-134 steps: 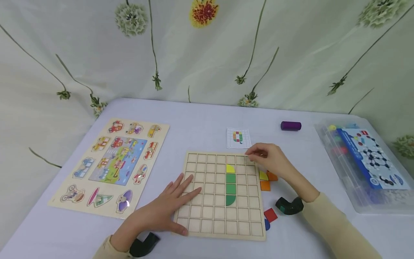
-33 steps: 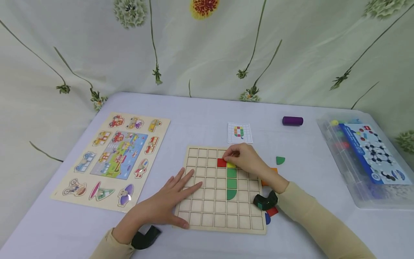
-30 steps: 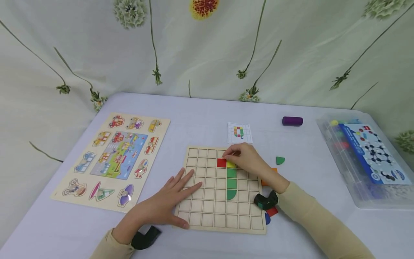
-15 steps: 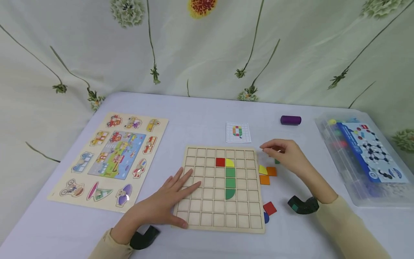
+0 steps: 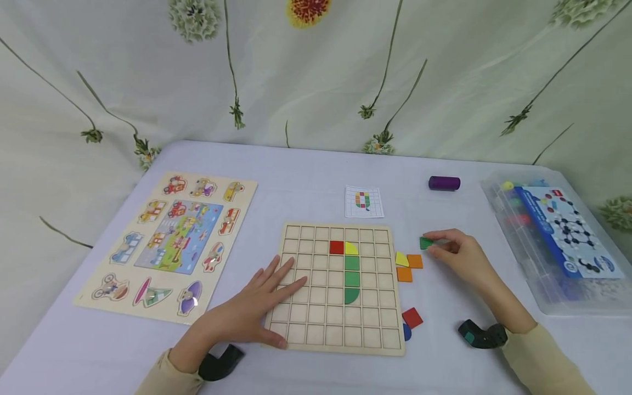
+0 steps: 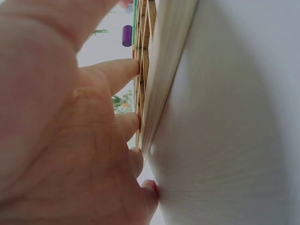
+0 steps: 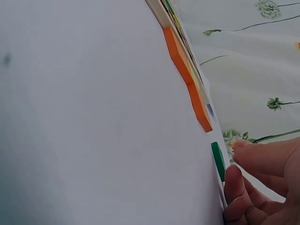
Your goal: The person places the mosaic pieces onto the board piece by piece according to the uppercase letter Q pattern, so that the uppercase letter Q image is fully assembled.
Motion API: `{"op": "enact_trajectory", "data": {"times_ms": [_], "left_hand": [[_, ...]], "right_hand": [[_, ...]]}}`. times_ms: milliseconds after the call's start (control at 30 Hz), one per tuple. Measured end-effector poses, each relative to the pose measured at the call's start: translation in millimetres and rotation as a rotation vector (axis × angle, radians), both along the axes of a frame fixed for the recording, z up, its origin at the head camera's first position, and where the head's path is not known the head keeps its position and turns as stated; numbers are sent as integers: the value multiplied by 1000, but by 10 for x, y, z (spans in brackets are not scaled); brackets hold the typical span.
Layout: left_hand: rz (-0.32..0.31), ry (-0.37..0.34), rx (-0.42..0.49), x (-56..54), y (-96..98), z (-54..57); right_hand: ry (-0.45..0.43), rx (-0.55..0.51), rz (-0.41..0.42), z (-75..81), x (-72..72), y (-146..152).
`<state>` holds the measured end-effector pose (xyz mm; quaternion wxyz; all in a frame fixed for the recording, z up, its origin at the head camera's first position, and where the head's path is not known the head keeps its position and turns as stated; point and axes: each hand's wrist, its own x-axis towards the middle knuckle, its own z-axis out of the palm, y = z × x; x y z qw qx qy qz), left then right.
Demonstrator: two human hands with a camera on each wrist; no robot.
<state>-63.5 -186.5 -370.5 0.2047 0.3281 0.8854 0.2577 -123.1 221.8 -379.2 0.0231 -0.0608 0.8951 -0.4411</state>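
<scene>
On the table lies a wooden grid board (image 5: 301, 345) whose inlaid tiles are a red square (image 5: 337, 247), a yellow quarter-round (image 5: 350, 248), two green squares and a green quarter-round (image 5: 351, 296). My left hand (image 5: 252, 315) rests with spread fingers on the board's left edge; in the left wrist view its fingertips (image 6: 133, 70) touch the grid. Right of the board, my right hand (image 5: 461, 255) has its thumb and forefinger at the edges of a loose green tile (image 5: 425, 243). The right wrist view shows that green tile (image 7: 217, 161) right at the fingertips (image 7: 233, 180), low over the cloth.
Beside the board lie two orange squares (image 5: 404, 274), a yellow piece (image 5: 402, 259), a red square (image 5: 412, 317) and a blue piece (image 5: 407, 332). A pattern card (image 5: 350, 211) and a purple cylinder (image 5: 444, 183) lie beyond. A picture puzzle (image 5: 163, 307) lies left, a plastic box (image 5: 523, 285) right.
A red square and a loose green tile have come into view since the earliest frame. My right hand has left the red square on the board and moved right to the green tile. The left hand stays.
</scene>
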Motion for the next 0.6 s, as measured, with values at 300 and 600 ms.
{"op": "enact_trajectory", "data": {"times_ms": [300,600], "left_hand": [[2,14,-1,4,0,-7],[-5,17,-7,-4,-3,-24]], "right_hand": [[40,144,-35,-48,-86,-19],[88,192,-67,-109,-134,-75]]}}
